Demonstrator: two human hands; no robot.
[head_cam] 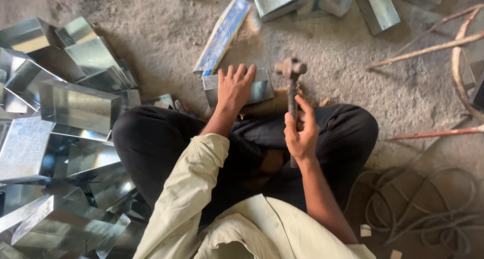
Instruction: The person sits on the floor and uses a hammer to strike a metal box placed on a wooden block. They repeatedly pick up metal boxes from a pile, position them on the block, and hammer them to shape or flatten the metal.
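From the head camera, looking down at your lap, you sit cross-legged on the gritty floor [353,47] in dark trousers [166,143] and a pale shirt [201,203]. Your left hand [235,89] lies flat, fingers spread, on top of a small folded metal box [259,90] that sits just past your knees, resting on what looks like a wooden block [272,105]; the palm presses down on it instead of gripping it, so that hand is open and bearing on the piece. Your right hand [301,133] is wrapped around the handle of a rusty hammer [291,82], held upright with its head raised above the right end of the box and just beside your left fingertips. By my reading you are at the striking step, with the box pinned and the hammer lifted. The next blow calls for a steady hold from the left hand and a strike that lands on the metal clear of those fingers, since the hammer head hangs very close to them. A long blue-and-yellow flat piece [222,35] lies on the floor just beyond the box. To your left a heap of shiny metal boxes [75,108] fills that side of the view, and more boxes [378,7] lie at the top edge. On your right are bare sticks [428,48] and, nearer you, a loose coil of rope [428,208] on the ground.
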